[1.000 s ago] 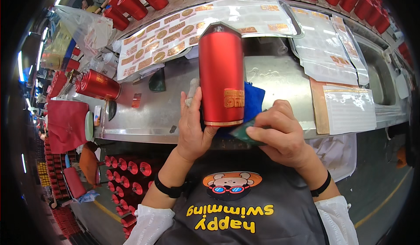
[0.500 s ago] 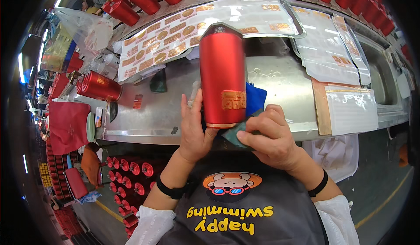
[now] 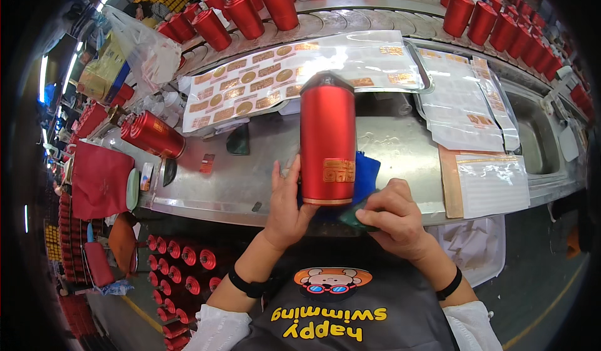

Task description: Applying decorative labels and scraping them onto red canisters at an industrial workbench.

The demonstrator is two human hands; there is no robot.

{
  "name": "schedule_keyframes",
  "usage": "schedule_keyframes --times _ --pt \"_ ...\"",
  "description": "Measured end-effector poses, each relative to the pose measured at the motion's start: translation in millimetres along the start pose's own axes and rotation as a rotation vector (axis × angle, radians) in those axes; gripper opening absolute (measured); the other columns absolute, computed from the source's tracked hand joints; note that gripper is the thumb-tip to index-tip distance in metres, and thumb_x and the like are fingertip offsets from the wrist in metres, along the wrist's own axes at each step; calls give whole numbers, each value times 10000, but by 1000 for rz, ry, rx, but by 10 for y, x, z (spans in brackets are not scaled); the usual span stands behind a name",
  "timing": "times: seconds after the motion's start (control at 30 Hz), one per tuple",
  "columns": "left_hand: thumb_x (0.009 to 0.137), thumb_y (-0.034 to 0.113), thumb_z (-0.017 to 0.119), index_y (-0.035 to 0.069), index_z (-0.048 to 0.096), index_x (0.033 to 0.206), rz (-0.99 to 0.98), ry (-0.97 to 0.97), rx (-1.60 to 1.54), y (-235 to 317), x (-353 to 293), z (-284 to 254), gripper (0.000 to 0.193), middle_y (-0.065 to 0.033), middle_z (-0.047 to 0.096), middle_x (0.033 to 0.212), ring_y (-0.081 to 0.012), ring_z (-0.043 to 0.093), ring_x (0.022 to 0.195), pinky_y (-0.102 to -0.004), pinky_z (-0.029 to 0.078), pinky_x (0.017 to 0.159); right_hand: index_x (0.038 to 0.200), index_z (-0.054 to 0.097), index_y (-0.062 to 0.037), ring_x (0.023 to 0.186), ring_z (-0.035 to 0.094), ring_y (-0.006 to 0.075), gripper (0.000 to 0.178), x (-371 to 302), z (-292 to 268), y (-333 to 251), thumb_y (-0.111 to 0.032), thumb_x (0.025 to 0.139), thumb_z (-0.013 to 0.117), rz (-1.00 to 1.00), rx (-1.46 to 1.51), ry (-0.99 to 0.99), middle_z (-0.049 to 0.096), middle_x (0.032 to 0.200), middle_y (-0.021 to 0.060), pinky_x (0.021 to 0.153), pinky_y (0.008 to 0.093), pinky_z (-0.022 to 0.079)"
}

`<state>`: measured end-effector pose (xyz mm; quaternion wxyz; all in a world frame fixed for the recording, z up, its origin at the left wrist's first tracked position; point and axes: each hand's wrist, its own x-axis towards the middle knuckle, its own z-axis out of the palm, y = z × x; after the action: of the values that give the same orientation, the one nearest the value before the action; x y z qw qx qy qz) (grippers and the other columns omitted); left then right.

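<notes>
A red metallic bottle (image 3: 328, 137) with a gold decal near its lower end and a dark faceted end farther off lies lengthwise in front of me. My left hand (image 3: 289, 208) holds its left side, fingers along the wall and thumb at the near end. Between thumb and fingers of my right hand (image 3: 395, 216) is pinched a small dark green scraper (image 3: 357, 218), just right of the bottle's near end. A blue cloth (image 3: 367, 174) shows beneath and beside the bottle. Another dark green scraper (image 3: 238, 141) lies on the metal table to the left.
Gold sticker sheets (image 3: 250, 82) spread behind the bottle; more sheets (image 3: 463, 100) lie right, near a sink (image 3: 538, 135). Red bottles (image 3: 213, 30) line a conveyor (image 3: 350, 22) at the back. Another red bottle (image 3: 152, 135) and a red cloth (image 3: 100, 179) are at left.
The view has tilted up, so more of the conveyor shows. My right hand with the scraper has drawn slightly away from the bottle's near end. My left hand keeps its hold.
</notes>
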<state>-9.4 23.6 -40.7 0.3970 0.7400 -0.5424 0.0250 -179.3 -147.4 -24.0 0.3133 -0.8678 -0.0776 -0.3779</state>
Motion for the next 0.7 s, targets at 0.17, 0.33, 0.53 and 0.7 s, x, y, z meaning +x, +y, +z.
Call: schedule_keyframes --times 0.17,0.33,0.53,0.7 --pt "953 478 508 -77 264 1448 -3 -42 66 -121 -20 61 782 -252 420 1430 -404 394 1334 -568 106 1155 933 668 -81 784 538 230 375 21 26 20 1 575 738 -38 29 7 588 905 50 731 374 396" --pt "905 431 610 -23 426 1384 258 -12 449 201 254 -293 685 -235 472 1399 -410 421 1325 -587 95 1150 1062 614 -23 836 606 300 348 9 -522 -24 63 733 690 230 48 34 624 962 123 720 369 494" --pt "824 385 723 31 466 1347 262 73 334 92 207 -111 682 -207 484 1378 -431 452 1282 -648 149 1124 1000 656 8 1262 501 367 319 -168 -1733 928 154 764 498 413 -686 43 523 1354 226 1037 392 414" --pt "851 397 688 0 435 1353 251 60 267 3 133 4 688 -267 449 1384 -488 388 1314 -658 211 1110 1158 692 -120 1277 474 359 434 -640 -2927 2262 52 801 515 847 -1099 -302 493 1403 178 1061 440 395"
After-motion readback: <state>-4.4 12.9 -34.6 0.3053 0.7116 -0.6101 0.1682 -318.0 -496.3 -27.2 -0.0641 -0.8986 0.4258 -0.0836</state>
